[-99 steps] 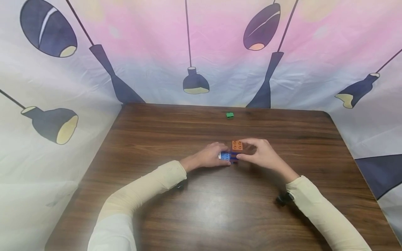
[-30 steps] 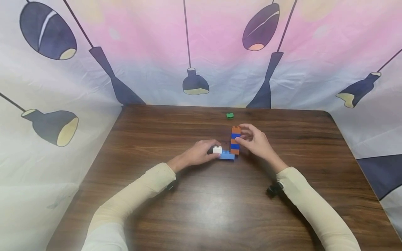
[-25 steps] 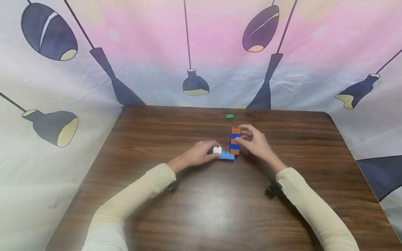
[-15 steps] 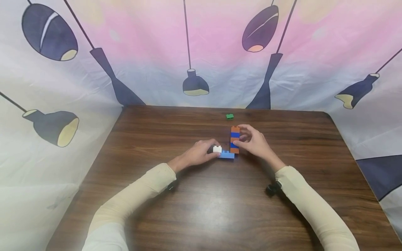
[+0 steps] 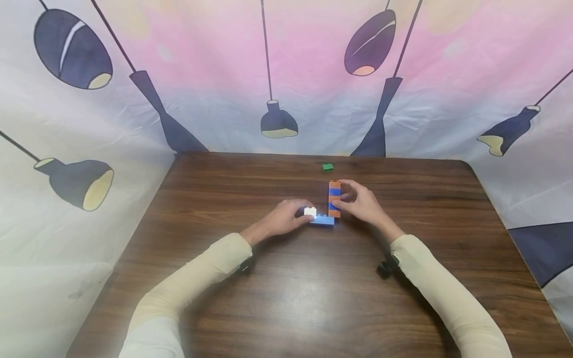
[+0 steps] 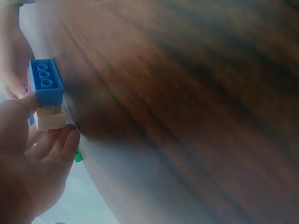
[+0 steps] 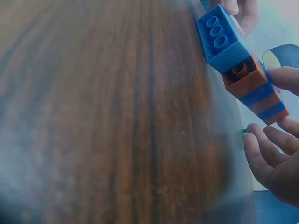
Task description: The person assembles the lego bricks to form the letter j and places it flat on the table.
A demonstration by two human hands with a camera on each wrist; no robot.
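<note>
In the head view my left hand (image 5: 285, 217) pinches a white toy brick (image 5: 309, 212) at the left end of a long light blue brick (image 5: 323, 221). At the right end of that brick rises a stack of orange and blue bricks (image 5: 334, 191), layered in alternating colours. My right hand (image 5: 363, 205) grips this stack between thumb and fingers. Both wrist views show the hollow underside of the blue brick (image 6: 44, 77), so the joined bricks are off the table. Part of the stack's bottom orange brick (image 7: 245, 77) overhangs the blue one.
A small green brick (image 5: 328, 168) lies alone near the far edge of the brown wooden table (image 5: 295, 293). Behind the table and along its sides hangs a cloth (image 5: 233, 99) printed with lamps.
Since the earliest frame, the bricks have tilted so their sides face the head camera, and my left hand has moved left. Lately my right thumb has slid down the stack a little.
</note>
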